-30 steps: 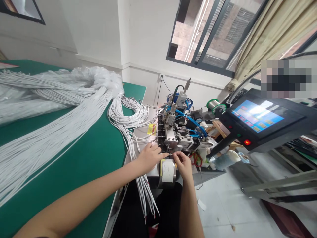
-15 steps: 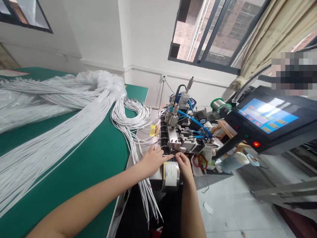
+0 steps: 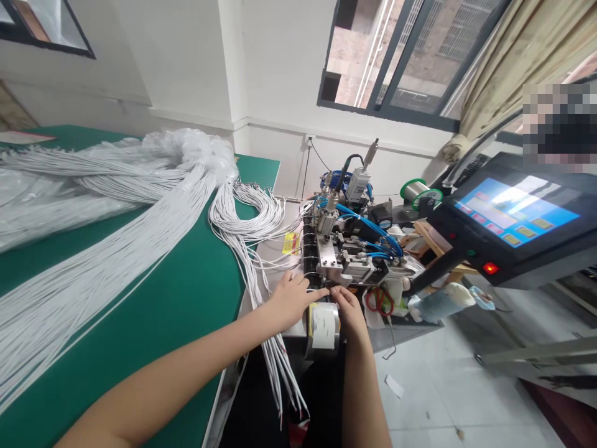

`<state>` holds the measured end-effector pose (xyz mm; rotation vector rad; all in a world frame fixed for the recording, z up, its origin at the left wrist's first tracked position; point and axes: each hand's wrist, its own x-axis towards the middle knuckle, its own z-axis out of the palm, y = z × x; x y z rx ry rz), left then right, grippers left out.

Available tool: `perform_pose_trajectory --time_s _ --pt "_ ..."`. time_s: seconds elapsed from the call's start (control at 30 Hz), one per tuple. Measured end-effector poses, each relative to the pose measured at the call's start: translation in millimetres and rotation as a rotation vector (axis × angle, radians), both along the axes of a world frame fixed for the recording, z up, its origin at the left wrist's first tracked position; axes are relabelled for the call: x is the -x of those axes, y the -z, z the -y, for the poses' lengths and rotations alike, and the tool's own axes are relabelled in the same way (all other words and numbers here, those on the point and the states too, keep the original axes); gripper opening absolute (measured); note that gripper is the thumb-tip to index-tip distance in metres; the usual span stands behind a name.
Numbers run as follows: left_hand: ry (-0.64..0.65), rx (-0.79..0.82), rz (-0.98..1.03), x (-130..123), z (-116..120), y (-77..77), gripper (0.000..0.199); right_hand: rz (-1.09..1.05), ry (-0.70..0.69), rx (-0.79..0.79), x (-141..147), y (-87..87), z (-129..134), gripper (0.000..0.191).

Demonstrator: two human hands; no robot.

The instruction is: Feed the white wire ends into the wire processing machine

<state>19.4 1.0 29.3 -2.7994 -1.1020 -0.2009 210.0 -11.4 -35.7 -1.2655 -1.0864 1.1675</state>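
Note:
My left hand [image 3: 290, 303] is at the near end of a wire-processing machine [image 3: 342, 249], its index finger stretched right and the other fingers curled. A white cable [image 3: 308, 290] runs at those fingers, and they appear closed on it. Facing it from the right, my right hand [image 3: 351, 309] pinches thumb and finger together close to the left fingertip; whatever is between them is too small to make out. Just below both hands sits a round metal part with a white label [image 3: 323, 326]. More white cables [image 3: 273, 348] hang down over the table edge left of it.
Bundled white cables [image 3: 153, 230], partly in plastic, lie across the green table [image 3: 172, 311]. Right of the machine are red-handled scissors [image 3: 380, 301], a wire spool [image 3: 417, 193] and a lit touch screen [image 3: 517, 211] on an arm. Behind the screen is another person, blurred out.
Both hands keep nearly the same pose at the machine's near end. The view has shifted slightly, so the machine and screen appear a little further right.

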Motion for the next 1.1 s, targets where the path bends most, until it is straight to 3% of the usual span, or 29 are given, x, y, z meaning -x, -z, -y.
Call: perform_pose_trajectory --time_s 0.17,0.27,0.33,0.43,0.53,0.63,0.7,0.9,1.1 --pt "0.017 -0.098 0.121 14.5 3.2 10.1 0.045 0.152 0.167 -0.085 -2.8 -7.7 17.5 0.032" --pt "-0.016 -0.133 0.153 18.7 7.9 12.2 0.037 0.323 0.283 -0.14 -3.5 -17.4 41.1 0.031" --pt "-0.053 -0.132 0.155 19.0 9.9 11.3 0.037 0.393 0.281 -0.143 -0.6 -28.5 60.4 0.03" --pt "-0.125 -0.13 0.184 18.4 10.4 9.1 0.037 0.503 0.133 -0.159 10.6 -48.4 87.4 0.026" --pt "-0.155 -0.137 0.236 18.5 10.2 7.3 0.037 0.609 -0.157 -0.169 28.3 -61.2 104.8 0.025" --pt "-0.138 -0.143 0.277 19.6 11.2 5.5 0.037 0.655 -0.423 -0.104 46.9 -59.4 111.2 0.025" --pt "-0.123 -0.145 0.3 20.5 12.0 4.8 0.035 0.74 -0.506 -0.089 56.6 -52.8 111.6 0.02" --pt "-0.038 -0.131 0.345 22.6 11.0 5.3 0.034 0.877 -0.601 -0.156 58.9 -45.3 111.4 0.013" --pt "0.132 -0.053 0.362 22.8 8.4 7.3 0.036 0.812 -0.422 -0.122 22.6 -67.3 115.4 0.021"
